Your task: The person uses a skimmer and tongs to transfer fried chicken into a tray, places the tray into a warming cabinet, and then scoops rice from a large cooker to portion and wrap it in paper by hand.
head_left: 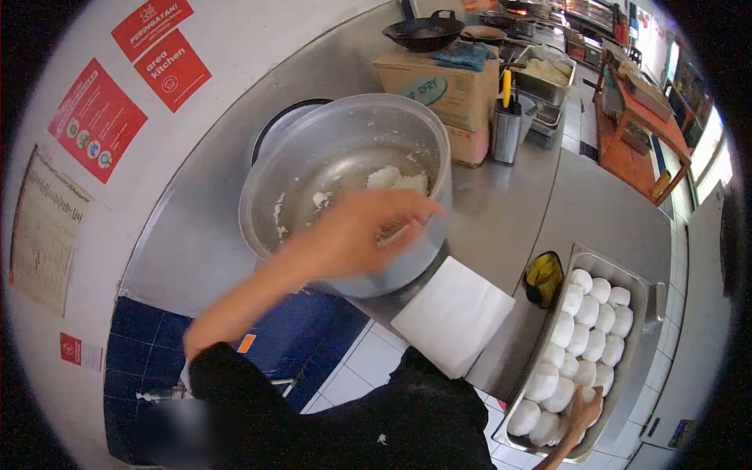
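My left hand (376,231) is over the near side of a large metal pot (345,110), slightly blurred, its fingers loosely curled and apart with nothing visible in them. White cooked rice (395,180) lies in a clump inside the pot, and smaller bits cling to its bottom and wall. My right hand (583,411) is at the near end of a long steel tray (646,345), with its fingers curled round a white rounded bundle (589,394). Rows of similar white bundles (577,339), apparently paper-wrapped, fill the tray. Between pot and tray lies a stack of white paper sheets (454,313).
A dark dish (544,280) with something yellow in it sits beside the tray. Behind the pot stand a cardboard box (439,94) with a black wok (424,33) on top, a steel utensil holder (507,133) and another tray (548,69). A wall is on the left.
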`<action>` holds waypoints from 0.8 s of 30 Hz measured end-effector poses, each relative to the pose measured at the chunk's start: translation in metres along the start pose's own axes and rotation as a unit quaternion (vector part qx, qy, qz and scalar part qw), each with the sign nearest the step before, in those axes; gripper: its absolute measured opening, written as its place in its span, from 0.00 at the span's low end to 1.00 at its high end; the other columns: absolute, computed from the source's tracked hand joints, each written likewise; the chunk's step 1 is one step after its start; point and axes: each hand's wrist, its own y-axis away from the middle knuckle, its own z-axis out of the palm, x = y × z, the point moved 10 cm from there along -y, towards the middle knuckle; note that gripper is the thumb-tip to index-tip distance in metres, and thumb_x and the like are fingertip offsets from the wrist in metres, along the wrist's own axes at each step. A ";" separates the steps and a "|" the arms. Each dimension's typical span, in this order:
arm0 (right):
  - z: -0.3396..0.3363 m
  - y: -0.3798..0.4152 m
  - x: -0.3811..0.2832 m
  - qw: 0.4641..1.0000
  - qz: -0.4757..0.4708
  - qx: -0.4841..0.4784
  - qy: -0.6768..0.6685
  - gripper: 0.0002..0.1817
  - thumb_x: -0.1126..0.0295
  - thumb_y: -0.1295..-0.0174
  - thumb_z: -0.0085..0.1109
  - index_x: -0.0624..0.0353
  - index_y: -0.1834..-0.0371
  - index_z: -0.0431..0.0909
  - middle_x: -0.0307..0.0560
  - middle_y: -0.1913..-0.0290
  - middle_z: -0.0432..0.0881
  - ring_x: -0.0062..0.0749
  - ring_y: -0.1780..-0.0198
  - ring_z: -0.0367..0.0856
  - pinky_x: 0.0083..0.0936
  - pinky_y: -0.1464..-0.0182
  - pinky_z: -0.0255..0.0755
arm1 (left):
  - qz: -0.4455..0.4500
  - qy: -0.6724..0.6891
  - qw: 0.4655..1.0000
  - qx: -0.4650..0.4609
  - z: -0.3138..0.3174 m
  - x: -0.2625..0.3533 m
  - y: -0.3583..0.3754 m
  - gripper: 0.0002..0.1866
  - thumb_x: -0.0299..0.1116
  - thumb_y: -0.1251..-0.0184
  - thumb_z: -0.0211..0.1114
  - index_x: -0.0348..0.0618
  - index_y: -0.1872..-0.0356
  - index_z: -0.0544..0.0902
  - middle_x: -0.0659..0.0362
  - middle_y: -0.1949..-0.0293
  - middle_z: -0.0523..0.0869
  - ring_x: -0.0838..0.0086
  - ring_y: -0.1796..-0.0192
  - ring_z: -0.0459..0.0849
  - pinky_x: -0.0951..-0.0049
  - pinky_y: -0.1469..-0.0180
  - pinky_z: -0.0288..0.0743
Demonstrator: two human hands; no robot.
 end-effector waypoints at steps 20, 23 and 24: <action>-0.024 0.030 -0.168 0.971 0.004 0.239 -0.015 0.19 0.60 0.32 0.54 0.67 0.50 0.75 0.54 0.52 0.81 0.46 0.49 0.78 0.38 0.44 0.71 | -0.263 -0.040 0.961 -0.079 0.016 -0.443 0.005 0.14 0.37 0.35 0.56 0.38 0.55 0.78 0.44 0.72 0.84 0.49 0.68 0.85 0.55 0.64 0.79; 0.031 0.044 -0.318 0.934 -0.105 0.149 -0.309 0.16 0.63 0.28 0.46 0.65 0.51 0.75 0.49 0.54 0.79 0.37 0.50 0.76 0.30 0.42 0.66 | -0.430 0.039 0.901 -0.029 0.027 -0.486 0.012 0.17 0.43 0.27 0.48 0.40 0.56 0.79 0.50 0.78 0.83 0.59 0.80 0.83 0.60 0.76 0.77; 0.038 0.059 -0.376 0.914 -0.160 0.121 -0.354 0.16 0.64 0.28 0.44 0.65 0.50 0.74 0.50 0.52 0.78 0.38 0.46 0.74 0.33 0.38 0.63 | -0.453 0.083 0.887 -0.042 0.051 -0.499 0.014 0.17 0.42 0.27 0.47 0.43 0.50 0.78 0.52 0.78 0.83 0.64 0.81 0.82 0.62 0.78 0.78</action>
